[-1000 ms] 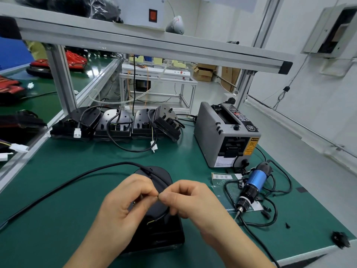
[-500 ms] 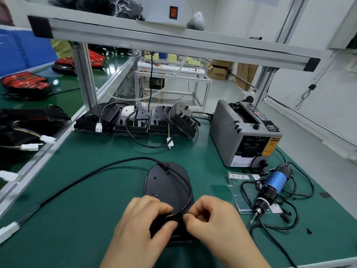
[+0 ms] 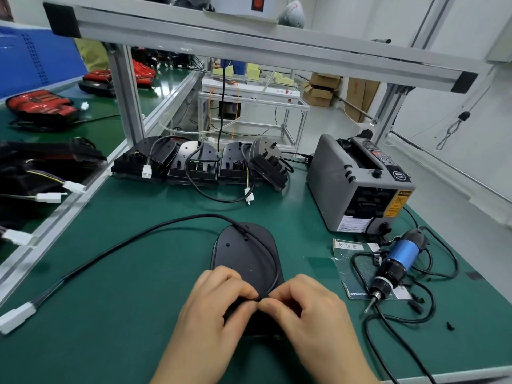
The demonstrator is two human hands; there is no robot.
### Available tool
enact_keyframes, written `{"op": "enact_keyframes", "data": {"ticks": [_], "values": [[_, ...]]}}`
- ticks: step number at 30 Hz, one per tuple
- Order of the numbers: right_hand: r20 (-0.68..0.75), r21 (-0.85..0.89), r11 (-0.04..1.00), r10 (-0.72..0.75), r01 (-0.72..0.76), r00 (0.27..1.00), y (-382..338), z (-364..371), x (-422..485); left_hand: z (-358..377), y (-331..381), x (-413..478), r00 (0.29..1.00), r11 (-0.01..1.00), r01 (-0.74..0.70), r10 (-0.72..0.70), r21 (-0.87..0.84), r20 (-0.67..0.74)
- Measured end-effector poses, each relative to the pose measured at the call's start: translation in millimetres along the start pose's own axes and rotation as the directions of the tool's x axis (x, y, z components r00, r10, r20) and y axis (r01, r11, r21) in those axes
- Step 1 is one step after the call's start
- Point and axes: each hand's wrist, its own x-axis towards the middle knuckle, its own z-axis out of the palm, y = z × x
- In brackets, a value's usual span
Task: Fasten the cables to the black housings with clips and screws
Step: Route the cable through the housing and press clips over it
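A black housing (image 3: 243, 250) lies flat on the green mat in front of me. A black cable (image 3: 133, 239) runs from a white connector (image 3: 16, 317) at the left, arcs over the housing's far end and curves down its right side to my fingers. My left hand (image 3: 213, 309) and my right hand (image 3: 307, 309) meet over the housing's near end, fingertips pinching the cable where it reaches the housing. What lies under the fingers is hidden.
Several finished black housings (image 3: 194, 164) with cables line the back of the mat. A grey tape dispenser (image 3: 357, 187) stands at the right. A blue electric screwdriver (image 3: 393, 264) lies on its coiled cord near a paper sheet (image 3: 352, 270). Small black screws (image 3: 450, 326) lie at the right edge.
Both hands have dropped from above the housing's middle to its near end, carrying the cable down with them. The cable now curves along the housing's right side.
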Motion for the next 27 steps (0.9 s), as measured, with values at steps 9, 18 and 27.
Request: {"op": "enact_keyframes", "data": {"ticks": [9, 18, 27], "values": [[-0.045, -0.064, 0.985, -0.165, 0.162, 0.985, 5.3, -7.6, 14.4, 3.0, 0.8, -2.4, 0.999, 1.000, 0.018, -0.018, -0.019, -0.029], [-0.061, -0.298, 0.831, -0.508, 0.470, 0.859, 12.2, -9.0, 14.5, 4.8, -0.5, -2.7, 0.999, 1.000, 0.005, -0.006, -0.011, -0.051], [-0.160, -0.256, 0.800, -0.589, 0.543, 0.792, 14.5, -2.8, 9.0, 2.9, 0.5, -1.6, 0.999, 1.000, -0.001, 0.000, -0.013, -0.032]]}}
